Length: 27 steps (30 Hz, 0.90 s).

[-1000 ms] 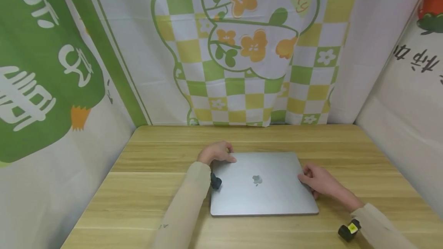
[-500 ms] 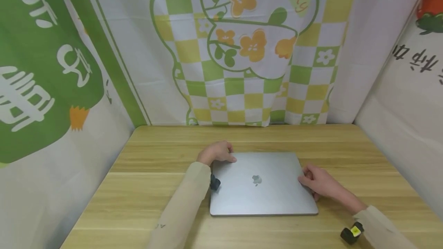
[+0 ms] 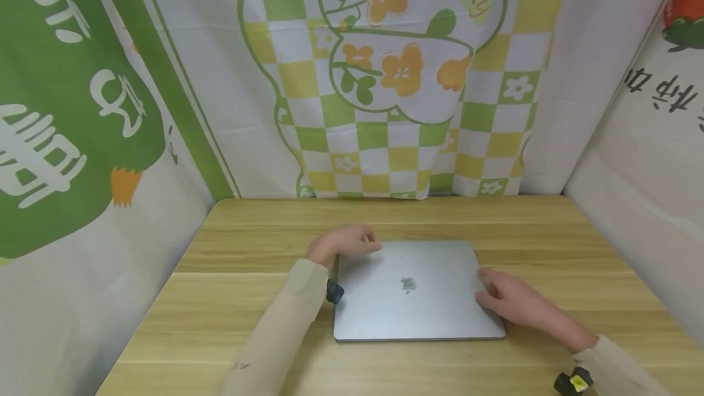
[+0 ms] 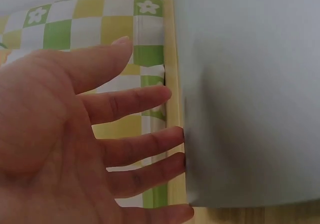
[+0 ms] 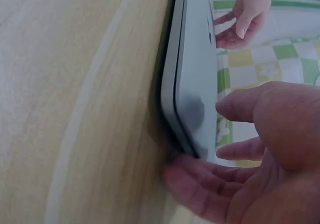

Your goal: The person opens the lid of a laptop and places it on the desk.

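A closed silver laptop (image 3: 429, 313) with an apple logo on its lid lies flat on the wooden table. Over its far left corner hovers my left hand (image 3: 348, 241); in the left wrist view its fingers are spread and straight, and the lid (image 4: 260, 103) is beside the fingertips. My right hand (image 3: 514, 299) is at the laptop's right edge. In the right wrist view the thumb stands off the lid, while the lower fingers (image 5: 200, 184) are by the laptop's corner; whether they touch it I cannot tell. Neither hand grips anything.
The wooden table (image 3: 242, 237) extends on all sides of the laptop. A checkered, flower-patterned curtain (image 3: 385, 157) hangs behind its far edge, and printed cloths flank it left and right. Small black cameras are strapped to both wrists.
Both hands have loosened from the laptop's edges. The left thumb has lifted off the lid; the right hand has opened and shifted slightly right. The laptop stays in place.
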Each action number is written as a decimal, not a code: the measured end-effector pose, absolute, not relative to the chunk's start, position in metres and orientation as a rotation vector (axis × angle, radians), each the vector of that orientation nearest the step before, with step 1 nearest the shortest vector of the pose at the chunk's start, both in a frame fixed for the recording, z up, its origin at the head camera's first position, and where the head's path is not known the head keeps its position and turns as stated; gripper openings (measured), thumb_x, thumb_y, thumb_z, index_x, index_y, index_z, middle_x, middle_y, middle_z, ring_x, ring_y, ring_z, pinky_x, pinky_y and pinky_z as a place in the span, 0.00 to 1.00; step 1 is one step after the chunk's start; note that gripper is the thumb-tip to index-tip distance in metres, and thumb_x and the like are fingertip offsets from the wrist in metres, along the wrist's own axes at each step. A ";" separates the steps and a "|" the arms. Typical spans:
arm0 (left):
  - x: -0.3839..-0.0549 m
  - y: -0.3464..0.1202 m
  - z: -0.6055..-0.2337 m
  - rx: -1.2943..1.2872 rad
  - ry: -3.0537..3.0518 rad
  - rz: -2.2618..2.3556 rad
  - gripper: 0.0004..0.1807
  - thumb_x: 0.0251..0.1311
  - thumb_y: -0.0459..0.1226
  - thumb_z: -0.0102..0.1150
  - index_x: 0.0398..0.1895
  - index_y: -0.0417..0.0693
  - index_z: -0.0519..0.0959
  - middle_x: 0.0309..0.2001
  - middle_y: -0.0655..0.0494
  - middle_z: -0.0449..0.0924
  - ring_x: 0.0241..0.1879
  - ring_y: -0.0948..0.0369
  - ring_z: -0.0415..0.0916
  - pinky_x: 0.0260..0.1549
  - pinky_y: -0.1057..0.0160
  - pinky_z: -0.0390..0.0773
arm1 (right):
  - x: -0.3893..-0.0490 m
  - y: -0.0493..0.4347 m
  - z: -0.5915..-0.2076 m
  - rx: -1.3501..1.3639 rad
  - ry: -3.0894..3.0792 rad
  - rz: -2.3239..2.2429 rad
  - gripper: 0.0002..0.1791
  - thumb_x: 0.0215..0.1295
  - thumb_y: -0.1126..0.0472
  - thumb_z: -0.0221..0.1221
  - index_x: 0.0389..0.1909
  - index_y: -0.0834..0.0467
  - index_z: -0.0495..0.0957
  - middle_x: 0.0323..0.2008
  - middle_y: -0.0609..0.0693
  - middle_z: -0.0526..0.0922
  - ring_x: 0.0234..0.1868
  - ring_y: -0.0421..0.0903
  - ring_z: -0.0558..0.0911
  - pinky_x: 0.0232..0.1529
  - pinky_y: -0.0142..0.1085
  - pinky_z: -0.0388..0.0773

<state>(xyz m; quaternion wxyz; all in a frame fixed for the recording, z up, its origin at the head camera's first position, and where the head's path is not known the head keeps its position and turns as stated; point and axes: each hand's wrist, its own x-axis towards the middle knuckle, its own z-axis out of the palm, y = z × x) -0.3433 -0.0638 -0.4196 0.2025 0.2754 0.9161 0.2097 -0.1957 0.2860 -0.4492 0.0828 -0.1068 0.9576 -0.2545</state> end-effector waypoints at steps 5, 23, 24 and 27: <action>-0.337 -0.068 -0.418 0.844 2.550 0.584 0.20 0.70 0.53 0.51 0.52 0.50 0.78 0.55 0.50 0.80 0.52 0.56 0.76 0.53 0.53 0.77 | -0.190 0.280 -0.442 -0.418 2.939 -0.535 0.29 0.67 0.53 0.59 0.63 0.68 0.70 0.47 0.59 0.83 0.42 0.48 0.82 0.42 0.44 0.83; -0.291 -0.105 -0.419 1.014 2.595 0.518 0.20 0.70 0.48 0.53 0.53 0.42 0.79 0.47 0.49 0.80 0.47 0.57 0.73 0.49 0.55 0.75 | -0.160 0.244 -0.414 -0.679 3.097 -0.133 0.12 0.66 0.51 0.61 0.42 0.55 0.81 0.24 0.40 0.77 0.20 0.32 0.66 0.18 0.28 0.66; -0.288 -0.105 -0.419 1.010 2.596 0.517 0.20 0.70 0.48 0.53 0.52 0.43 0.79 0.47 0.49 0.79 0.47 0.58 0.72 0.48 0.55 0.75 | -0.160 0.243 -0.413 -0.690 3.096 -0.129 0.12 0.66 0.51 0.61 0.43 0.55 0.81 0.25 0.40 0.78 0.20 0.32 0.66 0.19 0.28 0.66; -0.280 -0.107 -0.419 1.002 2.591 0.514 0.20 0.70 0.49 0.53 0.53 0.43 0.79 0.48 0.49 0.78 0.48 0.58 0.72 0.48 0.55 0.75 | -0.159 0.240 -0.413 -0.734 3.087 -0.134 0.12 0.65 0.51 0.61 0.43 0.55 0.82 0.26 0.41 0.80 0.22 0.32 0.68 0.21 0.29 0.69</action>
